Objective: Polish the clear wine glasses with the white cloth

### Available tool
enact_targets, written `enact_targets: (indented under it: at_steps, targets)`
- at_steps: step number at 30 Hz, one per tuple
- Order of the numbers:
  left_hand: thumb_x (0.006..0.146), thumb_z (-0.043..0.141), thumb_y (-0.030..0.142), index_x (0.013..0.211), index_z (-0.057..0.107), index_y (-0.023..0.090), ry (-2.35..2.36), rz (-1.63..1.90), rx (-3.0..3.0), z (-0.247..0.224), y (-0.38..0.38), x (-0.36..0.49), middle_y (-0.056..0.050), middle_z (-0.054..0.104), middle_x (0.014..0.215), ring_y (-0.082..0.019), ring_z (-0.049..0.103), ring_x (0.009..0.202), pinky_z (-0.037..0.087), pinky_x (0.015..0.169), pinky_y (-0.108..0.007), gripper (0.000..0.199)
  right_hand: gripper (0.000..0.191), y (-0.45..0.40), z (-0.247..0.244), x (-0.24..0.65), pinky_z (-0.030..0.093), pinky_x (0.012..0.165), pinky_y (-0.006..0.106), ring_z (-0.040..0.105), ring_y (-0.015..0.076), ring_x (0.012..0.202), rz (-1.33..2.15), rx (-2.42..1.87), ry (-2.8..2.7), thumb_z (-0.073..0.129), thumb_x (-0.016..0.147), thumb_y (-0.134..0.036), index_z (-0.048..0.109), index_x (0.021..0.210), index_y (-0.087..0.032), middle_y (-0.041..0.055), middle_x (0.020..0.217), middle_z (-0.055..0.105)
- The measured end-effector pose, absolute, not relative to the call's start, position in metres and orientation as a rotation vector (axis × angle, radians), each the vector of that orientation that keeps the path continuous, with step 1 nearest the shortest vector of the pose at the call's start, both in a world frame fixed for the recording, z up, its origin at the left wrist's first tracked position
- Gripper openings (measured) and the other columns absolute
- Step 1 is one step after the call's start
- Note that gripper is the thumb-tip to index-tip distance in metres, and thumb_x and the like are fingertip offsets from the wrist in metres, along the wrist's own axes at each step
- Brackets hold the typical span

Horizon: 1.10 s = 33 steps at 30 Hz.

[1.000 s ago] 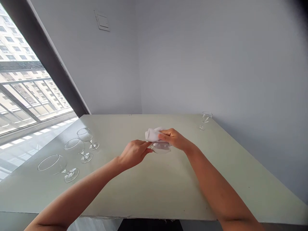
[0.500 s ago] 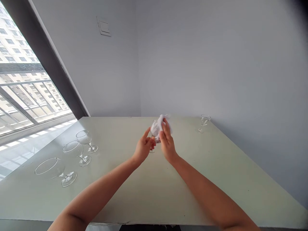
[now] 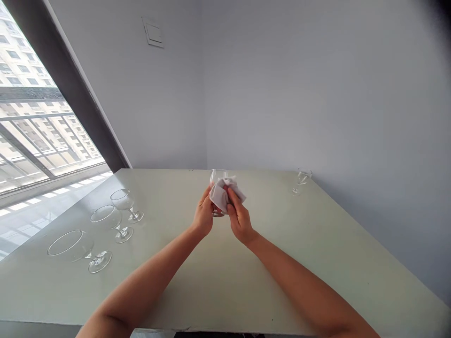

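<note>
Wine glass point(image 3: 218, 177) half-wrapped in white cloth point(image 3: 221, 194)

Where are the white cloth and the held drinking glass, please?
white cloth point(image 3: 221, 194), head view, point on its crumpled middle.
drinking glass point(image 3: 217, 177), head view, point on the upper bowl above the cloth.

Setting: a residential room is appearing, apparently in a flat.
Window: a tall window point(image 3: 35, 126) is framing a balcony railing point(image 3: 28, 141) and apartment blocks point(image 3: 24, 61).
Wall: a plain grey wall point(image 3: 282, 94) is carrying a switch plate point(image 3: 152, 32).
Furnishing: a pale green surface point(image 3: 246, 291) is holding stemmed glasses point(image 3: 123, 199).
</note>
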<state>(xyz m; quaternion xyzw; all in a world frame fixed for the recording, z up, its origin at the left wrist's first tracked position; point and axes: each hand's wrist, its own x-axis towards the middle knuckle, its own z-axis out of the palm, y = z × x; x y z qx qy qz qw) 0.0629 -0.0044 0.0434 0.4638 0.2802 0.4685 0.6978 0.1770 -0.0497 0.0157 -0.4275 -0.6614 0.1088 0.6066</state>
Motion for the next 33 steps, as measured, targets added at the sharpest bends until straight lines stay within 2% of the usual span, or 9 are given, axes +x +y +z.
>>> enact_targets:
  at_steps: [3,5,7,10,15,17,22,27,33]
  targets:
    - [0.08,0.047,0.045,0.119,0.047,0.026,0.592,1.033,1.113,0.039,-0.01,0.066,0.005,0.045,0.059,-0.006,0.041,0.049,0.038,0.049,-0.019,0.044,0.039,-0.048,0.017,0.172,0.045,0.076,0.031,0.055,0.0166,0.091,0.548,-1.057,-1.23,0.036,0.088,-0.034,0.041,0.126,-0.026,0.0055,0.111,0.057]
    - [0.081,0.045,0.047,0.125,0.041,0.028,0.581,1.05,1.164,0.034,-0.013,0.069,0.004,0.046,0.064,-0.006,0.042,0.051,0.04,0.053,-0.019,0.048,0.027,-0.045,0.017,0.171,0.043,0.062,0.028,0.052,0.0138,0.067,0.739,-1.042,-1.113,0.04,0.085,-0.036,0.056,0.102,-0.022,0.002,0.079,0.06]
    - [0.081,0.045,0.048,0.128,0.036,0.031,0.605,1.063,1.194,0.029,-0.014,0.071,0.003,0.049,0.071,-0.007,0.046,0.057,0.042,0.058,-0.02,0.051,0.02,-0.041,0.016,0.172,0.04,0.059,0.026,0.047,0.0126,0.061,0.892,-0.995,-1.047,0.045,0.081,-0.036,0.058,0.081,-0.02,-0.0004,0.066,0.055]
    - [0.08,0.046,0.049,0.127,0.036,0.032,0.695,1.053,1.242,0.025,-0.01,0.071,-0.001,0.053,0.085,-0.01,0.051,0.069,0.045,0.062,-0.024,0.051,0.018,-0.039,0.015,0.173,0.039,0.065,0.027,0.048,0.0143,0.07,1.057,-0.919,-0.975,0.051,0.077,-0.037,0.06,0.079,-0.021,0.0003,0.071,0.057]
    - [0.071,0.061,0.044,0.104,0.059,0.026,0.976,1.076,1.348,0.03,0.006,0.062,-0.006,0.049,0.11,-0.017,0.051,0.096,0.045,0.073,-0.024,0.038,0.018,-0.04,0.016,0.173,0.039,0.067,0.027,0.05,0.0142,0.071,1.284,-0.872,-0.967,0.061,0.071,-0.035,0.062,0.08,-0.019,0.0,0.072,0.06]
    - [0.066,0.067,0.039,0.103,0.06,0.024,0.887,0.97,1.289,0.036,0.012,0.057,-0.007,0.051,0.111,-0.018,0.053,0.095,0.046,0.075,-0.025,0.041,0.018,-0.039,0.015,0.174,0.039,0.063,0.026,0.05,0.0138,0.068,1.381,-0.849,-0.922,0.064,0.068,-0.034,0.062,0.075,-0.018,0.0003,0.071,0.06]
    - [0.062,0.072,0.026,0.123,0.039,0.022,0.526,0.701,1.051,0.041,0.02,0.049,-0.012,0.06,0.105,-0.019,0.06,0.087,0.047,0.076,-0.033,0.07,0.019,-0.037,0.009,0.177,0.041,0.062,0.027,0.052,0.0145,0.065,1.549,-0.815,-0.761,0.067,0.064,-0.034,0.062,0.068,-0.016,0.0025,0.069,0.06]
    - [0.058,0.074,0.024,0.116,0.041,0.017,0.574,0.822,1.079,0.036,0.021,0.051,-0.013,0.063,0.1,-0.018,0.061,0.079,0.047,0.073,-0.032,0.067,0.018,-0.034,0.005,0.174,0.042,0.062,0.027,0.052,0.0144,0.063,1.488,-0.822,-0.756,0.067,0.064,-0.033,0.062,0.066,-0.016,0.002,0.065,0.059]
    - [0.055,0.076,0.024,0.115,0.043,0.021,0.666,0.944,1.212,0.035,0.017,0.054,-0.011,0.063,0.099,-0.016,0.06,0.076,0.047,0.069,-0.03,0.069,0.019,-0.03,0.004,0.172,0.042,0.06,0.028,0.053,0.0153,0.063,1.34,-0.96,-0.688,0.068,0.06,-0.034,0.062,0.07,-0.018,0.0016,0.066,0.06]
